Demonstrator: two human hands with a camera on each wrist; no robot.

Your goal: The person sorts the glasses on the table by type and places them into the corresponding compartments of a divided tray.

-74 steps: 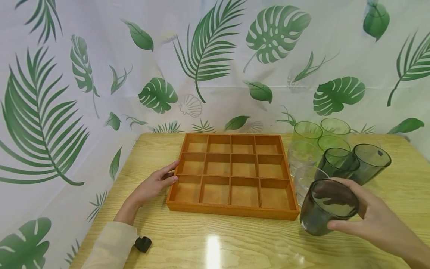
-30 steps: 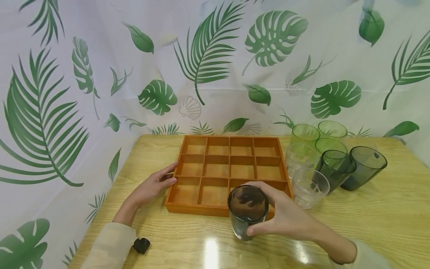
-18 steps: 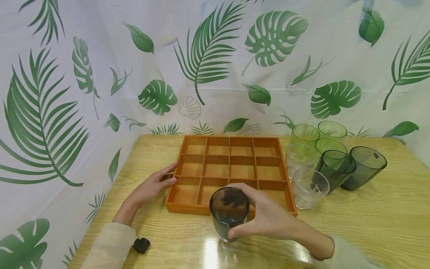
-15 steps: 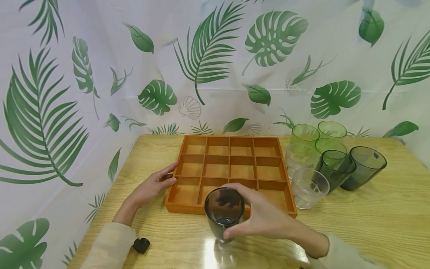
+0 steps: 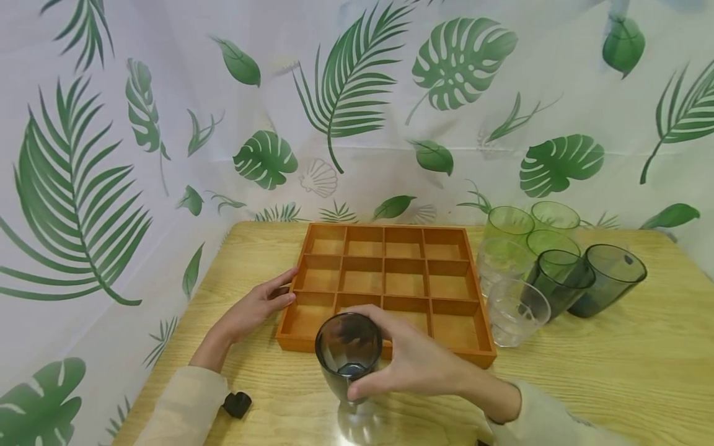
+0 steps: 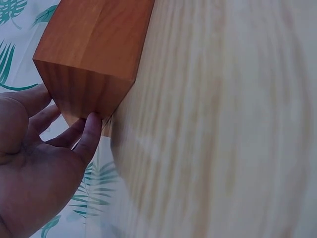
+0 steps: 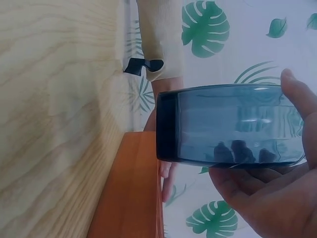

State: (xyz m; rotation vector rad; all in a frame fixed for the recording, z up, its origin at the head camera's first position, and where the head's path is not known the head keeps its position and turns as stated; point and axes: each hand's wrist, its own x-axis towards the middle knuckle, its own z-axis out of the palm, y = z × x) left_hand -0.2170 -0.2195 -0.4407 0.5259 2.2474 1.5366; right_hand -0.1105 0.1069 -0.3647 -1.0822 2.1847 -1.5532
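My right hand (image 5: 418, 359) grips a smoky grey drinking glass (image 5: 334, 379) around its side, thumb on the near side and fingers behind. The glass is upright, mouth up, in front of the wooden compartment box (image 5: 295, 342). In the right wrist view a gap shows between the base of the glass (image 7: 233, 124) and the tabletop. At the left end of the box, my left hand (image 5: 259, 310) rests its fingertips against the side wall. The left wrist view shows those fingers lightly bent at the box corner (image 6: 89, 84). Every compartment seen is bare; the glass and hand cover part of the front row.
Right of the box stand two more grey glasses, one (image 5: 608, 282) leaning outward, several green glasses (image 5: 504, 226) at the back, and clear glasses (image 5: 513, 316) close to the box edge. A leaf-print cloth (image 5: 357, 186) rises behind the wooden table (image 5: 613, 371).
My right hand has carried the grey glass leftward, from beside the clear glasses to in front of the box's left half. My left hand has stayed at the box.
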